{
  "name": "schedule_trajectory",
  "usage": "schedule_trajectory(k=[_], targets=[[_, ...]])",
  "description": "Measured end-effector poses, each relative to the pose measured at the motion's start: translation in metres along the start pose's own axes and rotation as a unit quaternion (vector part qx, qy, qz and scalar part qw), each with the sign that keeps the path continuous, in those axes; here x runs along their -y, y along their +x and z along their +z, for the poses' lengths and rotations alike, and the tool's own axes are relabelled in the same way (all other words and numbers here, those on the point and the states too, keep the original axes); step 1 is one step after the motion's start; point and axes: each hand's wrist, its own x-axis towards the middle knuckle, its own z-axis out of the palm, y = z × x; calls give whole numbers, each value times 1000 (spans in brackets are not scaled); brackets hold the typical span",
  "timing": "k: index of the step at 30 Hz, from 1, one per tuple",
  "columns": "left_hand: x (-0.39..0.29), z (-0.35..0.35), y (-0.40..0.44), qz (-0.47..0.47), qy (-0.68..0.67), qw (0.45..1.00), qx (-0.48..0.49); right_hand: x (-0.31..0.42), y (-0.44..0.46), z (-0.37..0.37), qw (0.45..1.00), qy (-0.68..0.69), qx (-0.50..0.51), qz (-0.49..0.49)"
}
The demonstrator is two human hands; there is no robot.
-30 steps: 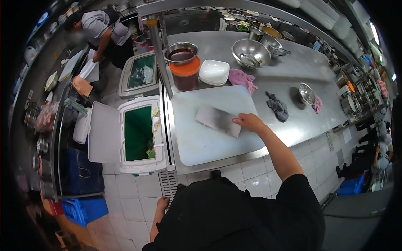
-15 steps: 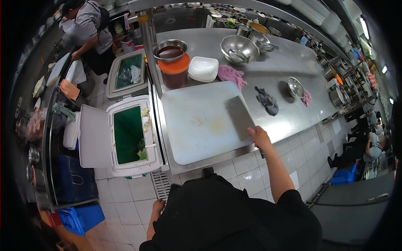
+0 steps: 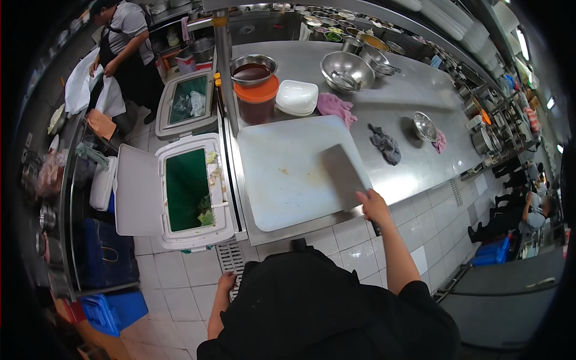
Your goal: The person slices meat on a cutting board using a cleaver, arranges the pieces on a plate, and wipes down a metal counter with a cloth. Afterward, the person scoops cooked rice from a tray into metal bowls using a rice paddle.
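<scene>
A wide-bladed cleaver (image 3: 344,175) is over the right side of the white cutting board (image 3: 288,174). My right hand (image 3: 375,207) is closed round its dark handle, just off the board's right front corner. Small brown bits lie on the board. Low beside my body hangs my left hand (image 3: 227,282), above the floor drain; its fingers are too small to make out. Behind the board stand a container with an orange lid (image 3: 257,91) and a stack of white dishes (image 3: 297,97).
Left of the board is an open bin (image 3: 227,231) with a green inside. Bowls (image 3: 347,72), a pink cloth (image 3: 336,109) and a grey cloth (image 3: 384,144) lie on the steel table (image 3: 414,90). A person (image 3: 129,42) stands at the back left.
The cleaver has turned from lying across the middle of the board to the board's right side, and my right hand went with it. The other person now stands straighter, holding up white material.
</scene>
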Motion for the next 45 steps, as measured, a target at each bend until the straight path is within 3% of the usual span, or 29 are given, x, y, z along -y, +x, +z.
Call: schedule_trajectory(k=[4,6,9,10,12,13,15,18,25,27,30,33,37,39,45], targets=[[4,5,-36,-43,-55,997,-13,-73,-7,-22,995,64,-63,53],[22,9,-42,-59,49,996,-43,-83,-18,-13,994,70,-67,49],[111,35,9,23,113,993,-40,-58,-30,6,995,75,-43,45],[106,32,12,23,115,992,-39,-42,-36,13,996,73,-16,45],[92,28,10,155,227,958,-77,-9,-46,27,998,45,5,37],[105,27,20,89,178,979,-46,2,-49,36,999,17,26,26],[11,-2,-30,-54,85,995,-4,15,-53,56,998,8,51,19],[8,-3,-2,10,45,999,-26,34,-60,76,996,-4,86,1],[9,1,19,-11,-53,999,6,48,-70,100,994,5,103,-29],[5,-5,-2,-9,14,1000,3,49,-71,104,994,2,103,-30],[53,-3,-4,9,46,999,-5,52,-74,110,995,5,100,-31],[36,-19,-53,-53,44,998,2,60,-79,113,995,12,95,-28],[46,-35,-57,-37,113,993,7,53,-74,115,993,65,91,-22],[54,-36,-56,-38,-6,999,-39,39,-68,118,994,92,62,-17],[88,-16,-16,-20,-57,998,-35,38,-61,120,994,101,37,-4]])
